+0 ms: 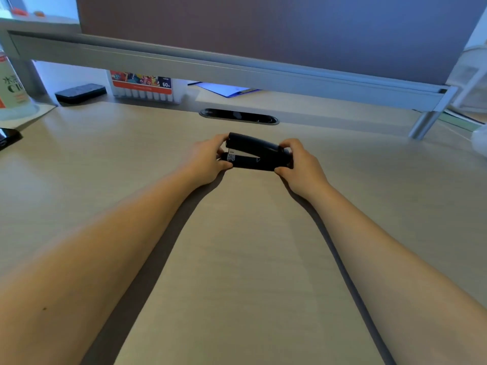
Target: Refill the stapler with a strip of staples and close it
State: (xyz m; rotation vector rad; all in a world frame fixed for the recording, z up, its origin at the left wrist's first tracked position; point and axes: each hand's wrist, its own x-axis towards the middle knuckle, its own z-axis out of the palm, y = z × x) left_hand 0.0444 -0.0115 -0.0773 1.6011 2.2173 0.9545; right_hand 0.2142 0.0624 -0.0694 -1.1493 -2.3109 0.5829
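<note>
A black stapler (254,152) lies crosswise on the light wooden desk (237,246), its top arm lifted a little at the left end so a narrow wedge gap shows. My left hand (208,160) grips that left, front end, where a small metal part shows. My right hand (299,164) holds the right, hinge end with thumb below and fingers on top. No strip of staples is visible on the desk.
A dark oval cable slot (238,116) sits just behind the stapler. Under the grey monitor shelf (237,69) stand a box of markers (146,86), a black case (80,93) and blue paper (228,89). A bottle (11,88) stands at the far left.
</note>
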